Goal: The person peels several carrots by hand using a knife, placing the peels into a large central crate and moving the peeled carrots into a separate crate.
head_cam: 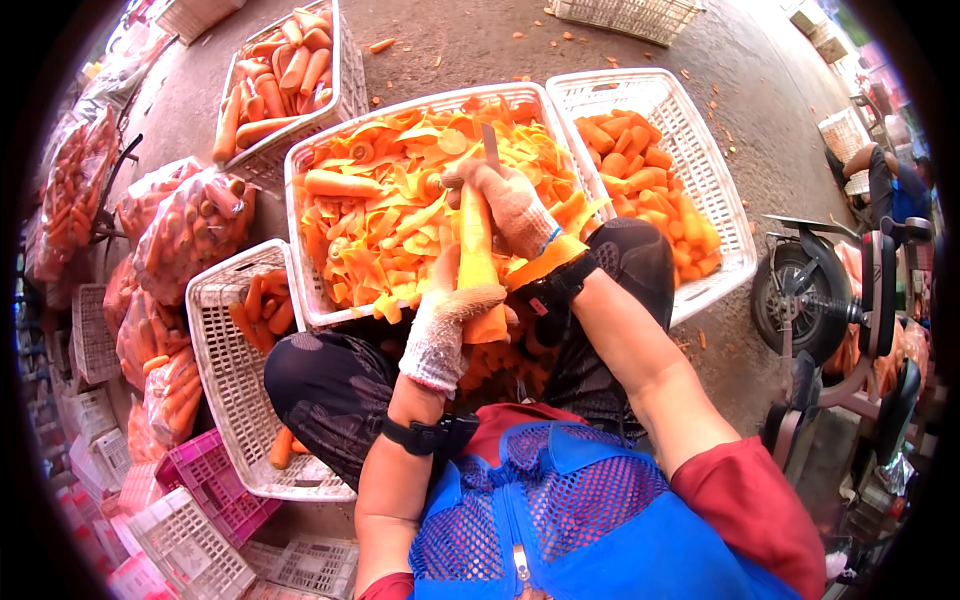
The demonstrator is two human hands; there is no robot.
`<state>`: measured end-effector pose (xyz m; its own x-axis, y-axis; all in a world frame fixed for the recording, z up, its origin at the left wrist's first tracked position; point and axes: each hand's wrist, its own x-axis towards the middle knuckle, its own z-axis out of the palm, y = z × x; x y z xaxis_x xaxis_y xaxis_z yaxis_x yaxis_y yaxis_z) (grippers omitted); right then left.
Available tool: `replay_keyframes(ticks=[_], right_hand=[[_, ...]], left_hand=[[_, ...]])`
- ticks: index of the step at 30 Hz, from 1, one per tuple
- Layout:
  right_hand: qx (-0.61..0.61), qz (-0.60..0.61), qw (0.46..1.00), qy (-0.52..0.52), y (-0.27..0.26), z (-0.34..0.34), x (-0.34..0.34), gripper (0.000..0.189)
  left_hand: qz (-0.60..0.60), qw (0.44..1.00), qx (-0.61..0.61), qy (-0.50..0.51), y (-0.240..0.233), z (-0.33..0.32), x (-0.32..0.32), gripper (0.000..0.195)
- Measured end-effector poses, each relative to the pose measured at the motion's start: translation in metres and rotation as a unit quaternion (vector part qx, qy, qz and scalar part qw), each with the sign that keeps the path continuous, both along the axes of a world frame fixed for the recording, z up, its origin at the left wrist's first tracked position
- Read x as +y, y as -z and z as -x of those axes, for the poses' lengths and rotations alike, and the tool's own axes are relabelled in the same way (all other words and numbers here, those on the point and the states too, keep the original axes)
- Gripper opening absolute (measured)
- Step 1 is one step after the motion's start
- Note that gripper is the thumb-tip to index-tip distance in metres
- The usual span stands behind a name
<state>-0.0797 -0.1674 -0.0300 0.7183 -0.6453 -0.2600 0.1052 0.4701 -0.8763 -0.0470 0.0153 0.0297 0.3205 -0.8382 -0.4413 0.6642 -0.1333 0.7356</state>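
My left hand [444, 330], in a knitted work glove, is closed around the lower part of a partly peeled carrot [475, 251]. The carrot points away from me, its flesh yellow-orange. At its far end is my gloved right hand [513, 199], gripping a flat, narrow tool [490, 146]; one end sticks up past the fingers and the rest is hidden. A strip of peel [551, 262] lies across my right wrist. Below both hands stands a white plastic crate [291, 247] heaped with carrot peelings [390, 225], cut ends and a whole carrot [343, 184].
At right, a white crate [705, 135] contains peeled carrot pieces [634, 165]. Unpeeled carrots [292, 67] fill another crate at far left; a left crate [217, 375] holds a few. Bagged carrots [195, 232], a magenta crate [217, 480] and a wheeled vehicle [799, 292] flank me.
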Motion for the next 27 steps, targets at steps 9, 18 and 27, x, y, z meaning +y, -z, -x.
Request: replay_keyframes(ticks=[9,18,27], right_hand=[[-0.046,-0.070,0.996,0.009,-0.063,0.018,0.023,0.057],[0.094,0.065,0.977,0.182,-0.005,-0.030,-0.066,0.045],[0.029,0.028,0.999,0.002,-0.045,-0.020,0.038,0.047]], left_hand=[[-0.001,0.997,-0.074,0.005,0.034,0.000,-0.001,0.045],[-0.096,0.976,-0.187,0.057,-0.003,0.004,0.001,0.056],[-0.155,0.912,-0.378,0.023,0.035,-0.014,-0.011,0.035]])
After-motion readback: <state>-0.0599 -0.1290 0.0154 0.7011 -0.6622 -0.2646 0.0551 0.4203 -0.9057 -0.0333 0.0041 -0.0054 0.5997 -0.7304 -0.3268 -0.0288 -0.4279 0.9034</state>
